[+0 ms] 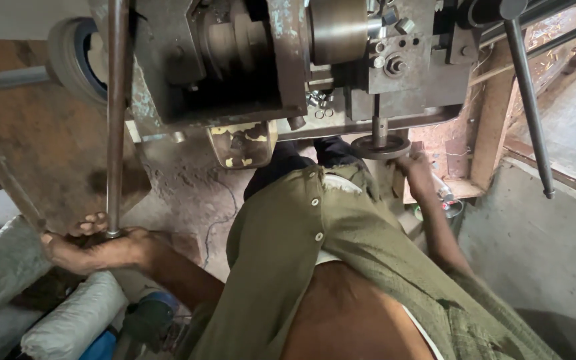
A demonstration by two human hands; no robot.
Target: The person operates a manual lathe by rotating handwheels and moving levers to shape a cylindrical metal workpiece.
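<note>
Steel, grey and oily, fills the top of the view: a heavy lathe-like machine (288, 60) with a round chuck, bolts and a tool block. From where I stand, the person leans over it in an olive shirt (315, 267). Their left hand (95, 247) is low on the left, its grip wrapped round the bottom end of a long upright metal lever (116, 120), fingers curled over the rod just above some pale stuffed sacks (68, 320). Their right hand (416, 170) reaches under the machine body, its grip pressed against the rim of a small round handwheel (381, 147) on a short vertical spindle; how far the fingers wrap round it I cannot tell, as the wheel hides them. A second slim lever (528, 100) hangs free on the right, untouched. To my eye, this wants both hands steady: hold the long lever firm so it does not swing, and turn the handwheel in small amounts, keeping the loose shirt front well back from the chuck
</note>
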